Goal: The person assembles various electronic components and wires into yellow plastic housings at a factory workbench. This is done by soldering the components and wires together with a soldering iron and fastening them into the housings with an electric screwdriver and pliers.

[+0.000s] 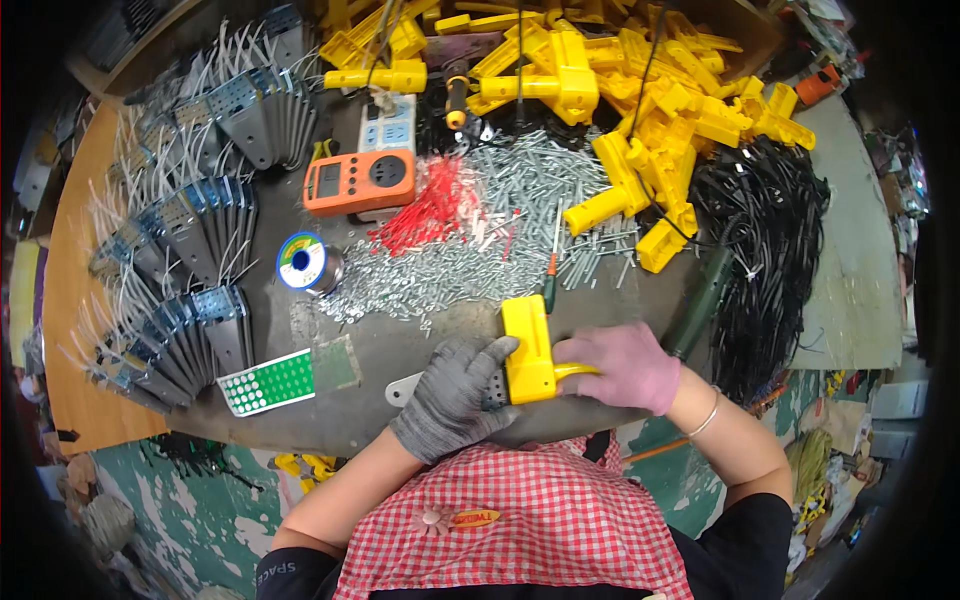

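My left hand (452, 392), in a grey knit glove, is closed round a perforated metal plate (402, 390); its rounded end with a hole sticks out to the left. At the plate's right end sits a yellow plastic housing (530, 345), which the left thumb touches. My right hand (625, 365), in a pink glove, grips the housing's thin yellow side arm (577, 370) from the right. The fingertips are partly hidden behind the yellow plastic. Just above the housing lies a screwdriver (551, 265) with an orange and green handle.
Loose screws (430, 285) spread across the mid-table, with red and white small parts (432, 205). An orange meter (360, 183) and a solder spool (303, 262) lie left. Metal brackets with white wires (190, 235) line the left; yellow housings (640, 90) and black cables (765, 270) the right.
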The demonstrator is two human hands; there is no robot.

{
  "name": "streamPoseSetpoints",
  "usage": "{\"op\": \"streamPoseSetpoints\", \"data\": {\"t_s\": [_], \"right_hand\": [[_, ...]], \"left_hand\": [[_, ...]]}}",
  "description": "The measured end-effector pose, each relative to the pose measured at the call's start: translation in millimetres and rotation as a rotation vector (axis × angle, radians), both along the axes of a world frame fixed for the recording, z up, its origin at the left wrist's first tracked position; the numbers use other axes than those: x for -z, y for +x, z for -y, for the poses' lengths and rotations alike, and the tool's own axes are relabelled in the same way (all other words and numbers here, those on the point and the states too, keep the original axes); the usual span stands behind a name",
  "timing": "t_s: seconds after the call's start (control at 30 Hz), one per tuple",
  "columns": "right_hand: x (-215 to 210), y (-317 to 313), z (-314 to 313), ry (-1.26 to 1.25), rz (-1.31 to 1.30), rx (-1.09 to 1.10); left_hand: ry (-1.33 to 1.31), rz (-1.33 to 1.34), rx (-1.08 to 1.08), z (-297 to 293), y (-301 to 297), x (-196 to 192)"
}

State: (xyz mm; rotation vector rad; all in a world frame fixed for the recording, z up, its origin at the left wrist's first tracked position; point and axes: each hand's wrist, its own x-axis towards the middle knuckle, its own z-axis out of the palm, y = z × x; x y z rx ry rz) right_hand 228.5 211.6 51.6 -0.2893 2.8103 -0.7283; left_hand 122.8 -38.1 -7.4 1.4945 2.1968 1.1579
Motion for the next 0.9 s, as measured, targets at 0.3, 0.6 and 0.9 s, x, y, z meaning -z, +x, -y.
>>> {"op": "streamPoseSetpoints", "data": {"t_s": [0.3, 0.6, 0.9], "right_hand": [[50, 53, -61, 0.537, -0.616, 1.31], [-18, 30, -21, -1.337, -0.367, 1.074], [18, -7, -18, -2.118, -0.299, 1.092]], "left_hand": [[0.131, -0.033, -0.089, 5, 3, 9], [0.127, -0.061, -0.109, 10, 1, 7], [0.088, -0.008, -0.133, 15, 2, 3]]}}
